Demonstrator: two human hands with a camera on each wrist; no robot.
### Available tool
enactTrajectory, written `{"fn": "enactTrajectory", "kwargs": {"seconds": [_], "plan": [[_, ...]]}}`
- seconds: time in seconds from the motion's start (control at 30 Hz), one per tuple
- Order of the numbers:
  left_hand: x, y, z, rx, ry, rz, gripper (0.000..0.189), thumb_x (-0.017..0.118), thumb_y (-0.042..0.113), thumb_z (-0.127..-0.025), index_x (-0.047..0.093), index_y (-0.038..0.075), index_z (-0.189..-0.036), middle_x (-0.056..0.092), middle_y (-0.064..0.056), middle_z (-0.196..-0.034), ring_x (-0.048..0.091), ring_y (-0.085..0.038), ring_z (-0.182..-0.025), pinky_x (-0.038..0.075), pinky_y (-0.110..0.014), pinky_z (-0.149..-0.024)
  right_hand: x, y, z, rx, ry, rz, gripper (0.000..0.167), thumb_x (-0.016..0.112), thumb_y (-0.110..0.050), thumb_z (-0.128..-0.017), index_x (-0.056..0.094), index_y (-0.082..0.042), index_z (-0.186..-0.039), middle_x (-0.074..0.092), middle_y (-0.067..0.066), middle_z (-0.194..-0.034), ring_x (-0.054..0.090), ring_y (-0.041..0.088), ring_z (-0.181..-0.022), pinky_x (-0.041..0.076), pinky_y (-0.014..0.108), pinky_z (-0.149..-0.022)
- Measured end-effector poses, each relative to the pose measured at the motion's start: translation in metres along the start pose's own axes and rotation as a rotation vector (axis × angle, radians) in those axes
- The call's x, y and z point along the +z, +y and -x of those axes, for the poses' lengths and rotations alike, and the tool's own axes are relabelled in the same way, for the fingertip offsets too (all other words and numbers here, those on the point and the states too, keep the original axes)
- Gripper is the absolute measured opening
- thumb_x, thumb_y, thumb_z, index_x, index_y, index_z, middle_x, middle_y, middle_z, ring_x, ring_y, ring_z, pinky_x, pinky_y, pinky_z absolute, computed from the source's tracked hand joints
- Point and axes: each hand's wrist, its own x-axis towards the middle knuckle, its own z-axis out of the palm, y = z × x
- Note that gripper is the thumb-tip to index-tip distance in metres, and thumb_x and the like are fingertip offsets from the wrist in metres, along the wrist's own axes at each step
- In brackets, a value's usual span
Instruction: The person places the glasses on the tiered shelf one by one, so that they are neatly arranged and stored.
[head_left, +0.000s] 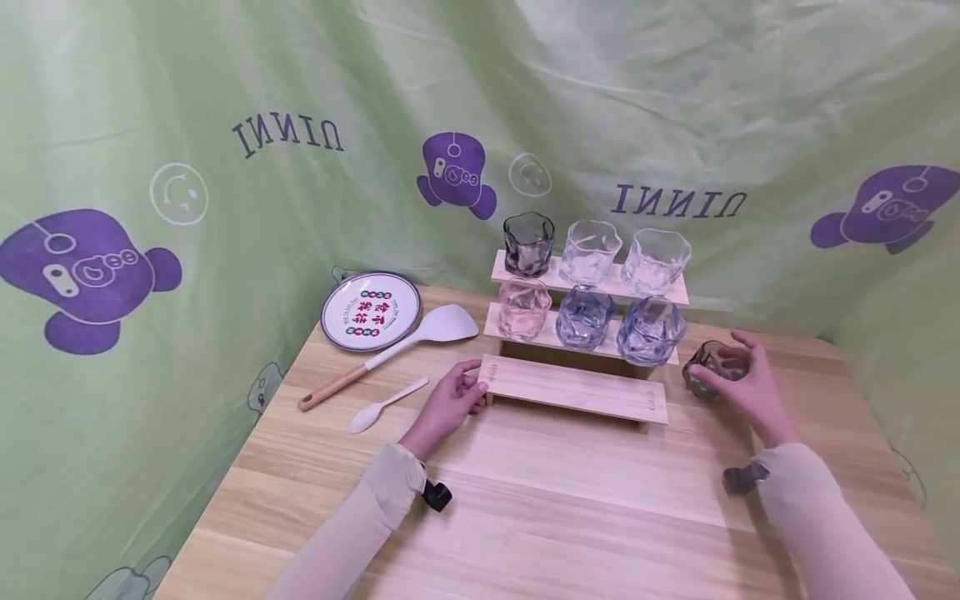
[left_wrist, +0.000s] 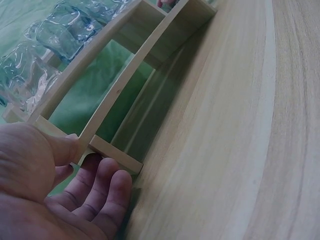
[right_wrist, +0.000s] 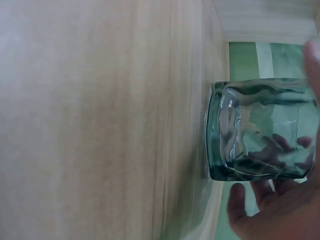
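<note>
A three-step wooden rack (head_left: 573,389) stands on the table, its front step bare. My left hand (head_left: 452,396) pinches the left end of that step; in the left wrist view the thumb lies on the board and the curled fingers (left_wrist: 112,185) are beside its end support. Right of the rack, my right hand (head_left: 753,387) is around a dark grey glass (head_left: 705,371), thumb in front and fingers behind. The right wrist view shows this glass (right_wrist: 260,130) upright at the tabletop. A pink glass (head_left: 523,308) and two blue glasses (head_left: 585,317) occupy the middle step.
On the top step are a dark glass (head_left: 528,246) and two clear glasses (head_left: 590,254). To the left lie a round plate (head_left: 371,310), a white spatula (head_left: 446,325) with a wooden handle and a small white spoon (head_left: 386,406). A green curtain (head_left: 337,208) hangs behind the table (head_left: 525,508).
</note>
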Motion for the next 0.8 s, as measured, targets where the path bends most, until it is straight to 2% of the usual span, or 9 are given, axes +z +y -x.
{"fn": "enactTrajectory", "kwargs": {"seconds": [0.07, 0.1, 0.2, 0.23, 0.3, 0.37, 0.4, 0.53, 0.8], "plan": [[-0.001, 0.000, -0.001, 0.000, -0.007, 0.002, 0.049, 0.062, 0.004, -0.100, 0.046, -0.001, -0.146, 0.062, -0.018, -0.103, 0.065, -0.037, -0.088, 0.060, -0.046, -0.078, 0.001, -0.001, 0.002, 0.008, 0.019, 0.007, 0.097, 0.077, -0.033, -0.093, 0.012, -0.009, -0.160, 0.041, 0.031, -0.145, 0.047, 0.038, -0.120, 0.047, 0.046, -0.099], [-0.001, 0.000, 0.000, -0.001, -0.009, 0.009, 0.049, 0.063, 0.005, -0.100, 0.046, 0.000, -0.146, 0.062, -0.018, -0.104, 0.066, -0.036, -0.088, 0.060, -0.044, -0.078, 0.001, 0.000, 0.002, 0.004, 0.025, 0.017, 0.095, 0.076, -0.033, -0.093, 0.013, -0.009, -0.160, 0.041, 0.031, -0.145, 0.046, 0.037, -0.119, 0.047, 0.044, -0.097], [-0.002, 0.002, 0.000, -0.006, -0.009, 0.009, 0.049, 0.063, 0.005, -0.100, 0.047, 0.001, -0.146, 0.062, -0.018, -0.104, 0.066, -0.032, -0.087, 0.061, -0.040, -0.077, -0.001, 0.005, 0.003, -0.021, -0.006, 0.020, 0.091, 0.075, -0.031, -0.094, 0.018, -0.010, -0.161, 0.040, 0.030, -0.148, 0.045, 0.039, -0.123, 0.042, 0.044, -0.106], [-0.002, 0.002, 0.001, -0.004, -0.010, 0.007, 0.048, 0.063, 0.005, -0.100, 0.047, 0.001, -0.146, 0.062, -0.018, -0.104, 0.066, -0.032, -0.087, 0.061, -0.039, -0.077, -0.002, 0.006, 0.003, -0.031, -0.021, 0.016, 0.089, 0.076, -0.029, -0.094, 0.019, -0.010, -0.161, 0.041, 0.029, -0.148, 0.045, 0.039, -0.125, 0.041, 0.040, -0.108], [-0.002, 0.002, 0.001, -0.010, -0.008, 0.004, 0.048, 0.063, 0.005, -0.100, 0.047, 0.001, -0.146, 0.063, -0.017, -0.104, 0.066, -0.030, -0.086, 0.060, -0.038, -0.076, -0.003, 0.009, 0.005, -0.056, -0.049, 0.009, 0.088, 0.077, -0.026, -0.093, 0.022, -0.010, -0.160, 0.042, 0.029, -0.148, 0.046, 0.033, -0.127, 0.039, 0.022, -0.106], [-0.002, 0.002, 0.001, -0.016, -0.010, 0.002, 0.049, 0.063, 0.006, -0.100, 0.047, 0.003, -0.146, 0.063, -0.016, -0.104, 0.066, -0.028, -0.085, 0.060, -0.036, -0.076, -0.003, 0.010, 0.007, -0.071, -0.062, -0.011, 0.088, 0.079, -0.022, -0.091, 0.025, -0.009, -0.159, 0.045, 0.028, -0.146, 0.050, 0.023, -0.124, 0.038, 0.008, -0.096], [-0.002, 0.003, 0.001, -0.018, -0.012, 0.002, 0.049, 0.063, 0.006, -0.100, 0.047, 0.003, -0.146, 0.063, -0.015, -0.104, 0.066, -0.027, -0.085, 0.060, -0.036, -0.077, -0.003, 0.010, 0.008, -0.079, -0.062, -0.021, 0.087, 0.080, -0.020, -0.091, 0.025, -0.009, -0.159, 0.045, 0.028, -0.146, 0.051, 0.018, -0.123, 0.038, 0.004, -0.093], [-0.002, 0.002, 0.000, -0.015, -0.018, 0.002, 0.049, 0.063, 0.007, -0.101, 0.047, 0.003, -0.146, 0.062, -0.015, -0.104, 0.066, -0.026, -0.085, 0.060, -0.036, -0.077, -0.004, 0.012, 0.013, -0.088, -0.058, -0.055, 0.088, 0.078, -0.015, -0.092, 0.022, -0.011, -0.159, 0.045, 0.026, -0.147, 0.050, 0.004, -0.116, 0.040, 0.004, -0.090], [-0.001, -0.001, 0.000, -0.004, -0.012, 0.014, 0.048, 0.063, 0.005, -0.101, 0.047, 0.001, -0.146, 0.062, -0.016, -0.102, 0.065, -0.031, -0.086, 0.060, -0.039, -0.077, -0.008, 0.019, 0.020, -0.098, -0.079, -0.030, 0.086, 0.077, -0.015, -0.092, 0.024, -0.008, -0.159, 0.043, 0.029, -0.144, 0.047, 0.000, -0.112, 0.038, 0.004, -0.087]]}}
